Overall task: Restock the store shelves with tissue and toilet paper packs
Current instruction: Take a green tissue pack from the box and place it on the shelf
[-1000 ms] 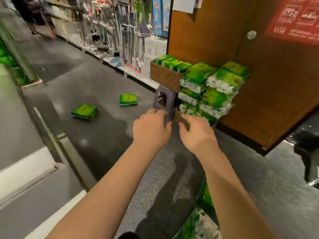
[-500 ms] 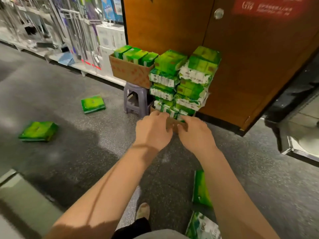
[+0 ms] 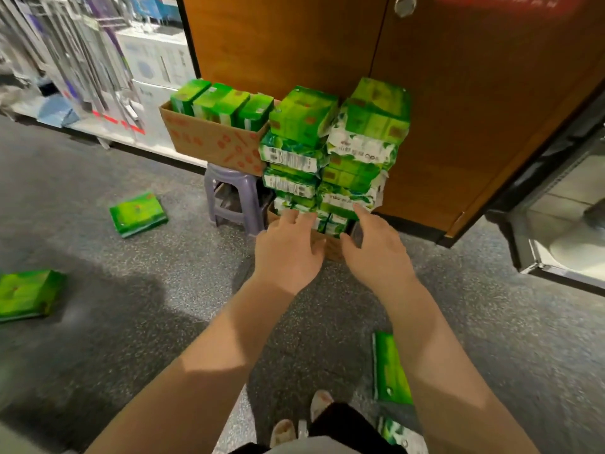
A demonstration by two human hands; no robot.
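Reaching low toward the foot of the stacked tissue packs (image 3: 330, 165), both hands are at the bottom tier: the left hand (image 3: 288, 250) lies with fingers spread and fairly straight, tips touching the lowest pack, and the right hand (image 3: 376, 253) is also open-fingered, its index laid against the pack's right end, thumb tucked toward the brown carton (image 3: 330, 249) under the stack. Neither hand is clamped on anything yet. The step in hand looks like taking hold of the stack's base — or that carton — so the next move likely calls for curling the fingers under and lifting evenly, since the two columns are tall, lean slightly and could slump.

The packs are soft rectangular bricks in glossy green-and-white film, crinkled at the seams. Just left, more stand on end in an open cardboard box (image 3: 212, 139) printed in red, perched on a lilac plastic stool (image 3: 232, 198). Loose packs lie on the speckled grey floor (image 3: 131, 306) — one near the stool (image 3: 138, 213), one far left (image 3: 27, 294), one by the right forearm (image 3: 389, 368). Behind is a smooth wood-veneer cabinet (image 3: 458, 93).
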